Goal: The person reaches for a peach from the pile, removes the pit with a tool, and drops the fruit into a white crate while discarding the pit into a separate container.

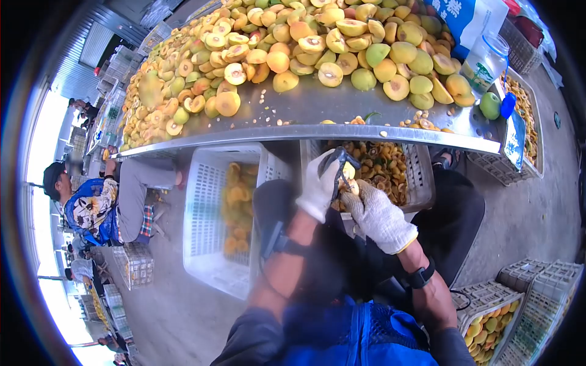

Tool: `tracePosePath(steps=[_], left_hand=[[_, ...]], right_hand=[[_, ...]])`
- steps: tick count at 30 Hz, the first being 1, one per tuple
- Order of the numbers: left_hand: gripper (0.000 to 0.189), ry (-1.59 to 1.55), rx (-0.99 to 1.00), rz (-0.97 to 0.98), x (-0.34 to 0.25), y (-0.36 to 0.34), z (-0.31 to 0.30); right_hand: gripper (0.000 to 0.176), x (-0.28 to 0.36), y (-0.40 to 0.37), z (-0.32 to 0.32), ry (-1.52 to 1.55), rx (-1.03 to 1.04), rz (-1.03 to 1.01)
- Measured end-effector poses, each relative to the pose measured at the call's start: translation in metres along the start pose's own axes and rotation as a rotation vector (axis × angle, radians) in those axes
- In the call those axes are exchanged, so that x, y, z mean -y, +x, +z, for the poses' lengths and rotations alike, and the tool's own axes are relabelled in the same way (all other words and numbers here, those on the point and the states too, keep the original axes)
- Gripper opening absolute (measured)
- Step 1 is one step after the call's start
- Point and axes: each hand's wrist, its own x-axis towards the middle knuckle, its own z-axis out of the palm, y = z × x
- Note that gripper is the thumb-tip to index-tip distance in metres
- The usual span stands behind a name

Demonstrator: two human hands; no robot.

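Note:
Both my hands wear white knit gloves and meet above a crate, just below the table edge. My left hand [319,186] is closed around a black tool or finger cover [332,171] whose exact kind I cannot make out. A small yellow apricot [349,172] shows between the hands. My right hand [381,215] is closed on this fruit from below with pinched fingertips. Beneath them, a crate [421,177] holds many brownish-orange fruit pieces [384,165]. To the left, a white plastic crate [204,201] contains orange apricot halves [237,201].
A metal table [293,110] bears a large heap of apricots [293,43], whole and halved. A clear plastic jar [485,61] and a green fruit [490,105] stand at its right. Crates of fruit [491,326] flank my right side. Another person [91,204] sits at the left.

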Motion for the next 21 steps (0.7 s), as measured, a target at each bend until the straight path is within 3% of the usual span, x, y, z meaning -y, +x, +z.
tracePosePath(steps=[5, 8, 11, 14, 15, 16, 17, 19, 21], left_hand=[[0.026, 0.014, 0.152, -0.127, -0.017, 0.004, -0.003], [0.020, 0.168, -0.072, 0.087, -0.010, -0.004, 0.014], [0.017, 0.171, -0.063, 0.155, -0.007, -0.007, 0.012], [0.017, 0.114, 0.011, 0.031, -0.016, -0.003, 0.013], [0.017, 0.232, -0.077, 0.128, 0.007, -0.002, 0.012], [0.018, 0.286, -0.009, 0.156, 0.009, 0.003, 0.009], [0.019, 0.286, -0.094, 0.189, 0.021, 0.005, 0.014], [0.020, 0.317, -0.027, 0.215, -0.010, 0.002, 0.016], [0.023, 0.351, -0.080, 0.456, 0.002, 0.006, 0.017]], right_hand=[[0.035, -0.007, -0.003, 0.002, 0.130, 0.113, 0.141], [0.035, -0.035, 0.001, 0.029, -0.055, -0.057, -0.061], [0.036, -0.012, 0.000, 0.011, 0.144, 0.061, 0.070], [0.024, -0.020, 0.000, 0.014, 0.079, -0.027, 0.021], [0.023, -0.032, -0.002, 0.015, -0.008, 0.027, -0.063], [0.024, -0.035, 0.000, 0.013, -0.041, 0.050, -0.122], [0.024, -0.033, -0.001, 0.012, -0.015, 0.065, -0.111], [0.026, -0.025, 0.004, 0.009, 0.071, 0.083, -0.054], [0.027, -0.015, 0.005, 0.008, 0.154, 0.110, 0.034]])
